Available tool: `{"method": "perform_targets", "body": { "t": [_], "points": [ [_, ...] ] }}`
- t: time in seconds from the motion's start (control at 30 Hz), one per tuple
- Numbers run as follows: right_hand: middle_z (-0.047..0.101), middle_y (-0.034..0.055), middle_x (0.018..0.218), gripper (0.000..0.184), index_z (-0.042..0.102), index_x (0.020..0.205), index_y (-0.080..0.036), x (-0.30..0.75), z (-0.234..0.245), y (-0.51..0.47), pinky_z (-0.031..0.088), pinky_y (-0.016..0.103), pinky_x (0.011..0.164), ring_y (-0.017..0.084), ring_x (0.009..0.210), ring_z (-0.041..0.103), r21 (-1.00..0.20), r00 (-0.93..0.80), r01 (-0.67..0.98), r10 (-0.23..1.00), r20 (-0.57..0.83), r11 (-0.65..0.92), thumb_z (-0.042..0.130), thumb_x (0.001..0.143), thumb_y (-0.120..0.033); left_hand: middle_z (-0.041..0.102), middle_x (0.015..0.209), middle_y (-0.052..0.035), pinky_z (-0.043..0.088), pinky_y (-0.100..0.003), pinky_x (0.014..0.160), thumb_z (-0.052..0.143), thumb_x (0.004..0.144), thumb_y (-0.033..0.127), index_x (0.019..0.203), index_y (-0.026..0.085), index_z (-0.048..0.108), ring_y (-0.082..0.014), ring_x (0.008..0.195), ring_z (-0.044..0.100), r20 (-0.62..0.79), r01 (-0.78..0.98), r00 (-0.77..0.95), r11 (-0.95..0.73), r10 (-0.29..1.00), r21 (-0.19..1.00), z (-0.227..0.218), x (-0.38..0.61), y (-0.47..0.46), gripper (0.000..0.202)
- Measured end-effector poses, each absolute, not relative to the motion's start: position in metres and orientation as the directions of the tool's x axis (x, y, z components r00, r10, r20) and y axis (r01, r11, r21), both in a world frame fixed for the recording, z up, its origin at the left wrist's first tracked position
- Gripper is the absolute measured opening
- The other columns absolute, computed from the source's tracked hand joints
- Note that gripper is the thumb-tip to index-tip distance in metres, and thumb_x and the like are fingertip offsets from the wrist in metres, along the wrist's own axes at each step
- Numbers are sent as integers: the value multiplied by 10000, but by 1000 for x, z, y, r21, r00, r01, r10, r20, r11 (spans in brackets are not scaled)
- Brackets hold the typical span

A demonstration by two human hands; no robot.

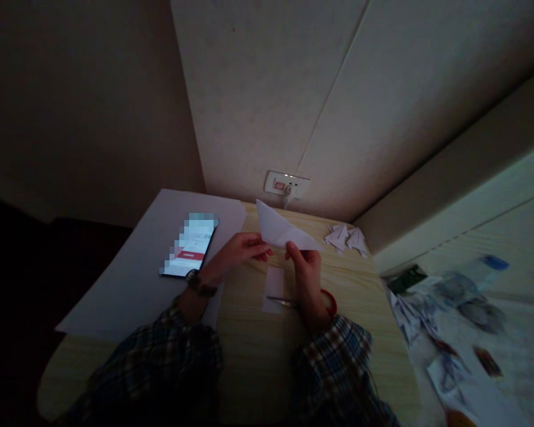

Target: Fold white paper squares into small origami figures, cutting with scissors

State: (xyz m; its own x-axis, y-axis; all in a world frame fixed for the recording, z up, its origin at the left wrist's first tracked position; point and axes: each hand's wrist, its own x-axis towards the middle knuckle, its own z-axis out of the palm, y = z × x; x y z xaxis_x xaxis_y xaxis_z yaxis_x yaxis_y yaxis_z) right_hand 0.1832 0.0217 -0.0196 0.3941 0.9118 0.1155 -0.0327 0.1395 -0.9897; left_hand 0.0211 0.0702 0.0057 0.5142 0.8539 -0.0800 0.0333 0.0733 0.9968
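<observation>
A white sheet of paper (282, 228), folded into a triangle, is held up above the table. My right hand (306, 270) pinches its lower edge, thumb in front. At its lower left corner is my left hand (249, 246), fingers bent against the paper; part of the grip is hidden. Below the hands, a small white paper strip (274, 281) lies on the table. Scissors (330, 302) with a red handle rest across the strip, partly covered by my right wrist.
Large white sheets (129, 267) cover the table's left side, with a lit phone (191, 246) on top. Folded paper shapes (338, 237) sit at the back right. A wall socket (287, 184) holds a plug. Right of the wooden table (249, 356) are a bottle (485, 270) and crumpled papers.
</observation>
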Motion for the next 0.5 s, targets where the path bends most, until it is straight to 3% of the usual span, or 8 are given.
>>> {"method": "perform_targets", "body": {
  "t": [0.1,0.2,0.5],
  "points": [
    [550,-25,562,297,519,543,-211,181,-18,21,412,293,597,150,582,497,-993,393,-21,914,101,118,685,721,-381,513,524,46,366,-241,542,645,703,404,537,173,555,-116,531,477,-53,91,466,11,883,996,2,21,73,298],
    [570,-26,582,240,554,626,-210,178,-17,20,417,293,567,148,561,501,-994,380,-15,920,91,105,687,718,-387,412,491,67,303,-247,523,632,724,424,480,185,470,-108,517,407,-21,134,401,-36,916,990,0,20,75,377],
    [598,-25,611,212,579,711,-208,174,-22,20,419,273,513,132,520,513,-996,336,-4,938,85,91,694,706,-385,666,683,-14,452,-271,665,622,728,396,710,164,647,-168,685,590,3,101,405,-48,914,994,7,22,71,235]
  ]
}}
